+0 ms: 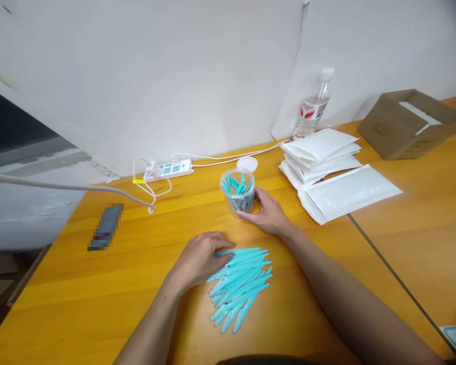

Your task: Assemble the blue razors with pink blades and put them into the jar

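Observation:
A pile of turquoise eyebrow razors (243,284) lies spread on the wooden table, roughly side by side. At the pile's far left end is my left hand (199,258), its fingers curled and its thumb over the top razors, closed on their ends. How many it grips is hidden. Beyond the pile stands a clear round plastic jar (235,207), upright and without its lid, with several more turquoise razors leaning inside. My right hand (268,213) wraps around the jar's right side, thumb in front and fingers behind.
Behind the jar lies a round white lid (247,163). A power strip (171,169) with white cables runs along the wall. To the right are white padded mailers (349,192), a water bottle (312,111) and an open cardboard box (395,126). A pixelated dark object (106,227) lies left.

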Available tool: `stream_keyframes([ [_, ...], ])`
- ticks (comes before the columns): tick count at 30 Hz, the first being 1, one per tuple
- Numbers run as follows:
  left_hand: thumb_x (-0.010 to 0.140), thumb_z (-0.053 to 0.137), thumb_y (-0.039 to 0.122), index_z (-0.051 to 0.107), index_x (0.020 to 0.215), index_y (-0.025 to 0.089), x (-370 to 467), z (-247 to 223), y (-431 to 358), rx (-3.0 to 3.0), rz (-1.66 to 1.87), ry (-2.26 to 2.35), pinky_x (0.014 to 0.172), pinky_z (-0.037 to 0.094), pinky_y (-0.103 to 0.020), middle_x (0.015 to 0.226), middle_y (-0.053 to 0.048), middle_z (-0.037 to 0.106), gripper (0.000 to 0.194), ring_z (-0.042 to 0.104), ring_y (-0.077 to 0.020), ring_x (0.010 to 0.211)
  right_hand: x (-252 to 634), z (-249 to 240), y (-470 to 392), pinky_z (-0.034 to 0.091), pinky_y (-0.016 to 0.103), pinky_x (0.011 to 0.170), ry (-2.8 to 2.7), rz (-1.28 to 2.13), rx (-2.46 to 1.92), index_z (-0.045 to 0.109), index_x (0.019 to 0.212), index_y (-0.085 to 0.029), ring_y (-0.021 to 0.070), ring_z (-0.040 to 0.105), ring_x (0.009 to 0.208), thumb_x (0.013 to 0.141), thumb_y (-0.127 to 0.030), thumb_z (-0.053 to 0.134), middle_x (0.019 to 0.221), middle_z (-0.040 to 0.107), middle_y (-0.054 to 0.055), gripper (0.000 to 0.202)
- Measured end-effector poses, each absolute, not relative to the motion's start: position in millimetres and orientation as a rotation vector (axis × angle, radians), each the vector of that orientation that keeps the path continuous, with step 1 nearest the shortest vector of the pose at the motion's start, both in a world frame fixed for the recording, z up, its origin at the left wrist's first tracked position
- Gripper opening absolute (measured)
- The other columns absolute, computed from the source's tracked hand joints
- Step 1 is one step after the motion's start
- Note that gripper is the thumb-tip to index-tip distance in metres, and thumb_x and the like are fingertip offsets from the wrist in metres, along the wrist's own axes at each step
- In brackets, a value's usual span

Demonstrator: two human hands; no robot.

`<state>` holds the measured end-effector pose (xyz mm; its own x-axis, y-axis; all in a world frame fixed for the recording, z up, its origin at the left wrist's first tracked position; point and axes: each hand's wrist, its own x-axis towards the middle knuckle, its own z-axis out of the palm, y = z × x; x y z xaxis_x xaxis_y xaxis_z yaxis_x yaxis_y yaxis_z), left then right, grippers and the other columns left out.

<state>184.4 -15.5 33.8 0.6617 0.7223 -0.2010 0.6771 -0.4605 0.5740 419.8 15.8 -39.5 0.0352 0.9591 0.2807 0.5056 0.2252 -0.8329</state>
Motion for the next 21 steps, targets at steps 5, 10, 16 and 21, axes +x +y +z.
stream_keyframes([
  [5, 0.083, 0.059, 0.017, 0.070, 0.084, 0.023, 190, 21, -14, 2.341, -0.033, 1.209, 0.071, 0.043, -0.028, 0.088, -0.001, 0.071, 0.013, 0.065, -0.0179, 0.081, 420, -39, 15, 0.051, 0.041, 0.096, -1.603, 0.633, -1.415, 0.059, 0.121, -0.024, 0.0267, 0.065, 0.108, 0.073, -0.053, 0.078, 0.119, 0.069, 0.008, 0.060],
  [10, 0.091, 0.058, 0.025, 0.064, 0.102, 0.022, 172, 43, -12, 2.102, 0.369, 1.216, 0.065, 0.047, -0.025, 0.081, 0.000, 0.066, 0.013, 0.061, -0.0137, 0.069, 421, -39, 16, 0.051, 0.041, 0.097, -1.604, 0.647, -1.402, 0.059, 0.122, -0.024, 0.0264, 0.065, 0.108, 0.073, -0.053, 0.078, 0.118, 0.069, 0.008, 0.060],
  [16, 0.090, 0.067, 0.031, 0.057, 0.124, 0.023, 208, 91, 14, 1.855, 1.443, 1.178, 0.072, 0.052, -0.027, 0.096, -0.002, 0.065, 0.036, 0.065, -0.0141, 0.080, 420, -39, 16, 0.050, 0.042, 0.099, -1.592, 0.647, -1.403, 0.057, 0.126, -0.024, 0.0260, 0.065, 0.110, 0.073, -0.052, 0.079, 0.121, 0.068, 0.008, 0.064],
  [21, 0.090, 0.064, 0.028, 0.067, 0.102, 0.020, 243, 83, 42, 2.194, 1.239, 1.265, 0.070, 0.045, -0.026, 0.083, 0.000, 0.065, 0.015, 0.056, -0.0128, 0.073, 420, -36, 14, 0.051, 0.042, 0.097, -1.600, 0.684, -1.393, 0.059, 0.125, -0.025, 0.0261, 0.065, 0.109, 0.074, -0.050, 0.078, 0.119, 0.069, 0.007, 0.060],
])
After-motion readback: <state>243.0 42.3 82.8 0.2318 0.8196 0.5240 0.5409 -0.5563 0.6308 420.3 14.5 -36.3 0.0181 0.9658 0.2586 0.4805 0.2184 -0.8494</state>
